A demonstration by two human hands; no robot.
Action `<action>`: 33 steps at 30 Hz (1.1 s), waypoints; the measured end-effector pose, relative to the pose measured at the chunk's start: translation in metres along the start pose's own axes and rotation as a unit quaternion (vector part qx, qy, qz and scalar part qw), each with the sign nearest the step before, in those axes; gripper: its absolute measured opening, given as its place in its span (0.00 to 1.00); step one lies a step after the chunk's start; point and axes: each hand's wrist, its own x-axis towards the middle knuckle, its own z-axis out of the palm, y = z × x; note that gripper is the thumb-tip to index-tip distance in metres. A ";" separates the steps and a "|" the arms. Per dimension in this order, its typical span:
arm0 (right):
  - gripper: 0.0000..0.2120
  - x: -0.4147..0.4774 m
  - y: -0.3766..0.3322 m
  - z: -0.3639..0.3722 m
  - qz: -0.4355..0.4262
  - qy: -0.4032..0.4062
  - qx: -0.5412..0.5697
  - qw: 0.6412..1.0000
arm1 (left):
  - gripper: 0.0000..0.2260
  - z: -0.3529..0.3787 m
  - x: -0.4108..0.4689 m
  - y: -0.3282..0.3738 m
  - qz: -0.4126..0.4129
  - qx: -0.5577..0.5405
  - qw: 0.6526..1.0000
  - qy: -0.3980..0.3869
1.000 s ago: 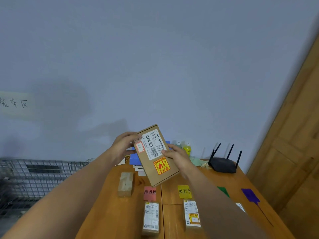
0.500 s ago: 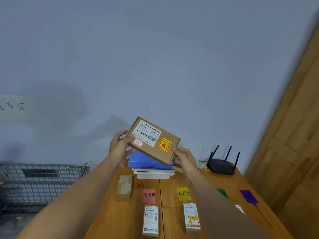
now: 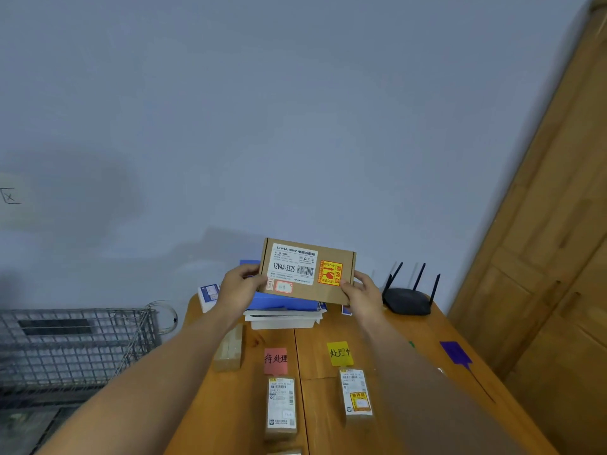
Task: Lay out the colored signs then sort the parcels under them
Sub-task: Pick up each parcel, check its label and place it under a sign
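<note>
While both hands clasp its short ends, the cardboard parcel (image 3: 307, 270) hangs label-up above the table's far edge, left hand (image 3: 241, 289) and right hand (image 3: 361, 293) each closed on it. Beneath it a blue box (image 3: 282, 303) tops a white one. Nearer, the red sign (image 3: 276, 360) and yellow sign (image 3: 340, 353) each head one small parcel; a router (image 3: 407, 298) sits at the far right corner of the table (image 3: 230, 405).

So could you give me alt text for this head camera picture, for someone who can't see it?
Two hands, left and right, hold a brown parcel label-up above a wooden table. Below lie a red sign and a yellow sign, each with a small parcel beneath, plus a purple sign, a black router and a wire cage to the left.
</note>
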 end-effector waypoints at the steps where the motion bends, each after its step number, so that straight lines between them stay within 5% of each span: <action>1: 0.22 -0.001 0.001 -0.002 0.001 0.006 -0.009 1.000 | 0.09 0.003 0.001 -0.003 0.005 0.013 1.000 -0.005; 9: 0.21 -0.009 0.012 -0.019 -0.007 0.050 -0.087 0.995 | 0.21 0.020 0.001 -0.023 0.021 0.087 0.995 -0.043; 17: 0.14 -0.012 0.032 -0.070 -0.005 0.103 -0.119 0.987 | 0.21 0.075 -0.011 -0.034 0.010 0.068 0.993 -0.096; 33: 0.12 0.077 0.057 -0.297 -0.014 0.085 -0.136 0.987 | 0.23 0.308 -0.058 -0.030 -0.026 0.032 0.997 -0.069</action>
